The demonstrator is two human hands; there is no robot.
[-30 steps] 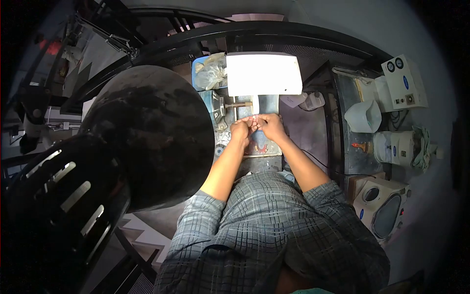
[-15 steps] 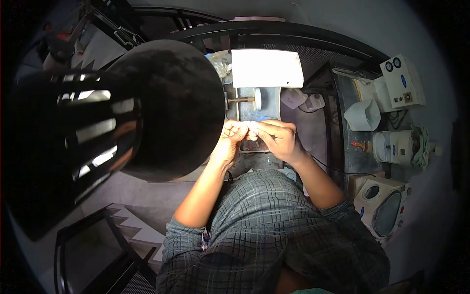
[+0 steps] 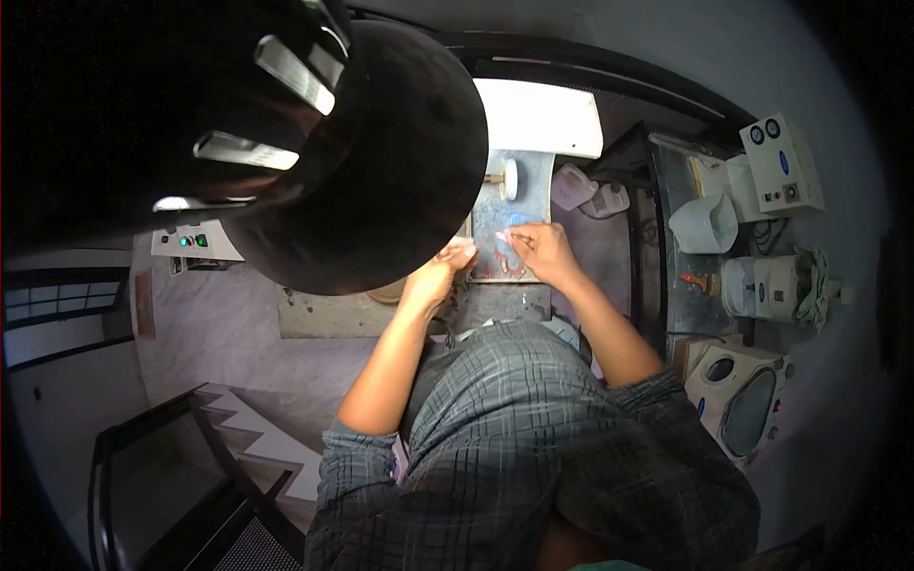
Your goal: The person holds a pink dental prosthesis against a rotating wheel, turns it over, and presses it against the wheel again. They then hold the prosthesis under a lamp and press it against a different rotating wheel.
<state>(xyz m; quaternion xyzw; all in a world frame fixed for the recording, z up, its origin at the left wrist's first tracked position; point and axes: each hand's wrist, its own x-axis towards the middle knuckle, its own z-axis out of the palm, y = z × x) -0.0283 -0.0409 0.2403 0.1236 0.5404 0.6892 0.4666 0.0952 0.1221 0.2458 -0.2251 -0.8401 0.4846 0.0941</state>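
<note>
My right hand (image 3: 543, 249) pinches a small pinkish-white piece (image 3: 503, 236) between thumb and fingertips, over the lit metal tray (image 3: 535, 195). To its left, apart from it, my left hand (image 3: 440, 276) has its fingers bent together near the tray's left edge; what it holds, if anything, is too small to make out. Beyond the hands a white round wheel (image 3: 510, 179) sits on a spindle, below a bright white panel (image 3: 543, 116). Reddish bits (image 3: 505, 264) lie on the tray beneath the hands.
A large black lamp shade (image 3: 381, 162) covers the upper left. At the right are plastic jugs (image 3: 573, 187), a white pitcher (image 3: 705, 225), a gauge unit (image 3: 783, 162) and a machine with a window (image 3: 752, 414). White steps (image 3: 257, 428) are at lower left.
My hands have moved apart; the small piece is in my right hand. The lamp shade appears shifted right and up, uncovering a panel with green lights at the left.
</note>
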